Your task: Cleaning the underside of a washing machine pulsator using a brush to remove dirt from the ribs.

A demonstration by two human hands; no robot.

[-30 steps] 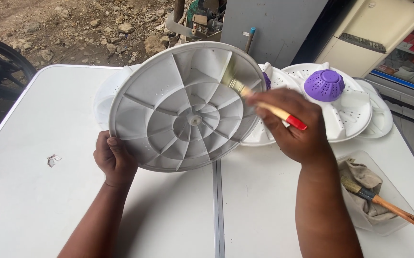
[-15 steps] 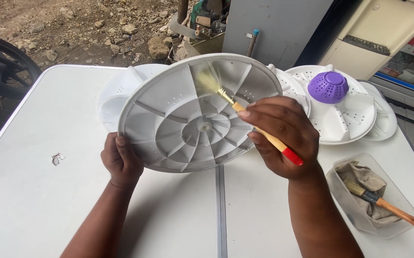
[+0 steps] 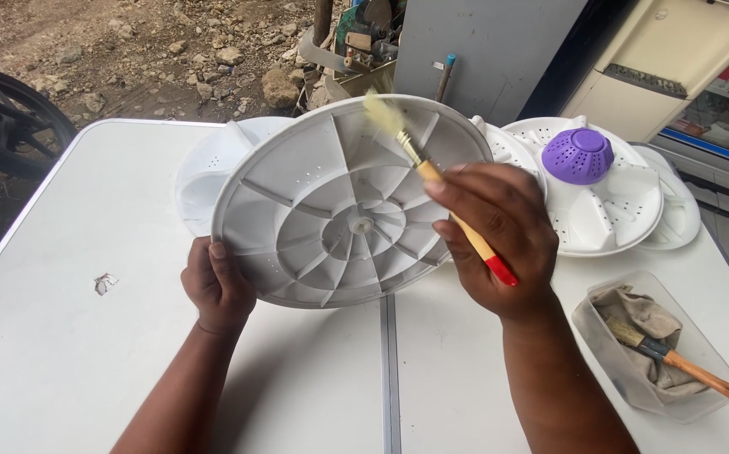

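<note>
Left hand [image 3: 217,286]: fingers closed on the lower rim of a large round grey-white plastic disc with moulded radial ribs [image 3: 331,210], held tilted above the white folding table [image 3: 62,361]; stiff, probably light, best gripped at the rim; right hand [image 3: 495,240]: fingers pinched round a wooden-handled, red-tipped paintbrush [image 3: 453,214], pale bristles at the disc's upper ribs; beyond, a similar white perforated disc with a purple domed cap [image 3: 577,155].

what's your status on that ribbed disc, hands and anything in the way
Left hand grips ribbed white disc at lower rim, tilted up. Right hand holds paintbrush, bristles on disc's upper ribs. Nothing blocking; more discs behind.
</note>
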